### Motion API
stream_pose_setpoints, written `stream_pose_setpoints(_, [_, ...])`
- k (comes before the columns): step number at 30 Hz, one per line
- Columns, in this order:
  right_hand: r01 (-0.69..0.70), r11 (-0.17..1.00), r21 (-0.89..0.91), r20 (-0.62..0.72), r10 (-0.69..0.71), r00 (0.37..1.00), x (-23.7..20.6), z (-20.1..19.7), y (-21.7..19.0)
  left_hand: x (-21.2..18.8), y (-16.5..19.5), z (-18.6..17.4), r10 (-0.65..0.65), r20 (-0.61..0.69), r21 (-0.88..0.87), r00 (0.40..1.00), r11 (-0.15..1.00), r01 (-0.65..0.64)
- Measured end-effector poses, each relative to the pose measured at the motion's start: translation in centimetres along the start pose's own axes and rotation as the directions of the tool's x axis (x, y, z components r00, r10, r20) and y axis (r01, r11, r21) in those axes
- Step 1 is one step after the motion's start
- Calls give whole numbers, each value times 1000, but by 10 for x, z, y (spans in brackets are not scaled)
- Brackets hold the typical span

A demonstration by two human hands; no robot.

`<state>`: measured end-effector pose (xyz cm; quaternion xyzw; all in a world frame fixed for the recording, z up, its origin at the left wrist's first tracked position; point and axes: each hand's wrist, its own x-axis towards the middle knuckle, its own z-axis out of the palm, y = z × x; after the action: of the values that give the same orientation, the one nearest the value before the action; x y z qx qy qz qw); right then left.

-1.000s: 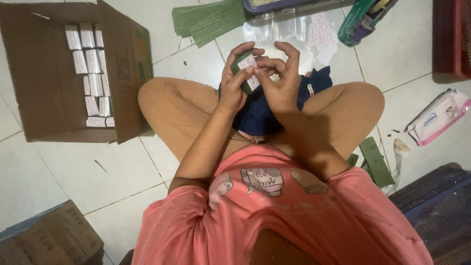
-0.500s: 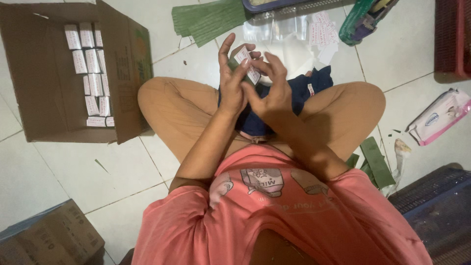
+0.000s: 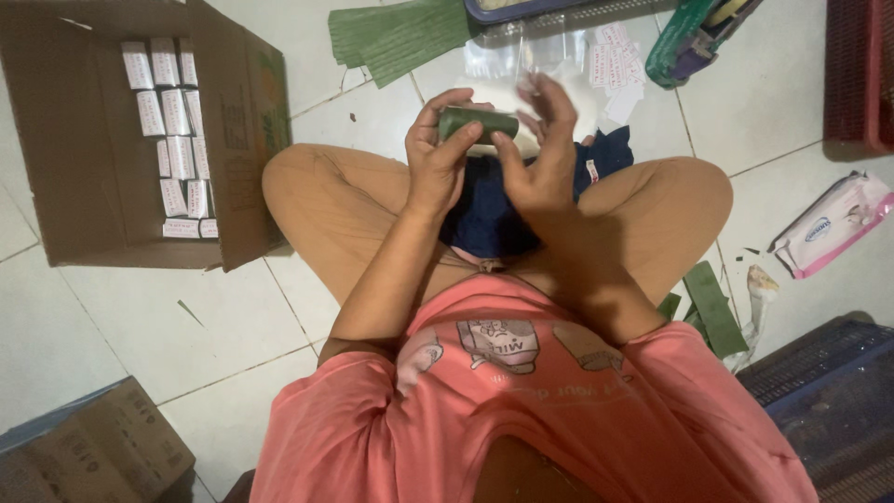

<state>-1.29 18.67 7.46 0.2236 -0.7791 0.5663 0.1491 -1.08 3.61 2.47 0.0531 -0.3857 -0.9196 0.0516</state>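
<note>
Tiled floor (image 3: 233, 326): white, carries everything; the person sits cross-legged at centre.

Open cardboard box (image 3: 102, 214): at 10 o'clock from the hands, well apart. Flaps spread. Inside, small white labelled packets (image 3: 168, 140) stand in rows against the right wall.

Second cardboard box (image 3: 88, 456): at 8 o'clock, closed, partly out of frame.

Dark crate (image 3: 829, 401): at 4 o'clock, cut off by the frame edge.

Dark blue cloth (image 3: 489, 219): in the lap, directly beneath the hands.

Green leaf strips (image 3: 396, 37): stacked flat at 11 o'clock, near the top edge. More strips (image 3: 712, 307) lie at 4 o'clock beside the right knee.

Pink-and-white wipes pack (image 3: 833, 224): at 3 o'clock, well apart.

White paper labels (image 3: 619, 65): scattered at 1 o'clock, on clear plastic.

Left hand (image 3: 438, 154): grip closed around the left end of the green wrapped parcel (image 3: 477, 123), thumb below, fingers curled over the top.

Right hand (image 3: 540, 154): grip half open; thumb tip presses the parcel's right end, the other fingers raised and spread, clear of it.

Parcel: small, oblong, held level between both hands above the lap.
</note>
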Motion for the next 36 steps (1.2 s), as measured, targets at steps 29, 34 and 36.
stream_pose_setpoints(29, [-535,838,-107,116,544,831,4,-13,24,-9,11,0,226,150,546,963,793,-271])
stream_pose_setpoints(34, [56,959,-279,39,-47,998,-2,-4,13,-7,13,-24,203,182,418,962,870,-262])
stream_pose_setpoints(36, [148,956,-254,136,-116,984,2,-2,15,-11,20,-31,196,177,533,965,805,-261])
